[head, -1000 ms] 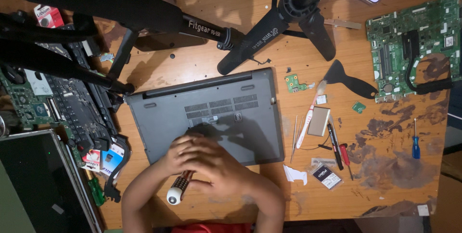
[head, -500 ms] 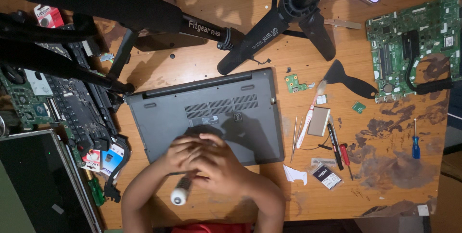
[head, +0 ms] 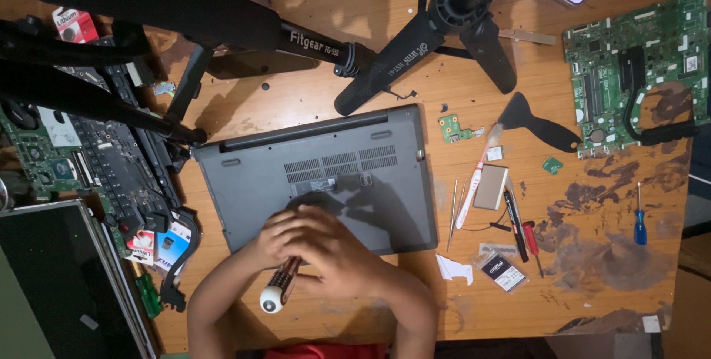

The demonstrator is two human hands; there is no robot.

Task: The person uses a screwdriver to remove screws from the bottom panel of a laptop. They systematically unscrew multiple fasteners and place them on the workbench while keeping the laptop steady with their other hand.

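Lying bottom-up at the table's centre, the grey laptop shows vents and feet; at its six-o'clock edge, left hand and right hand clasp a screwdriver together.

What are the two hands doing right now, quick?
Left hand: closed around the screwdriver, over the grey laptop.
Right hand: folded over the left hand at the screwdriver's top; whether its grip is on the tool cannot be told.

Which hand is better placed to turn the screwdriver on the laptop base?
Probably the left hand: the screwdriver handle comes out beneath it, while the right hand lies over it on the grey laptop.
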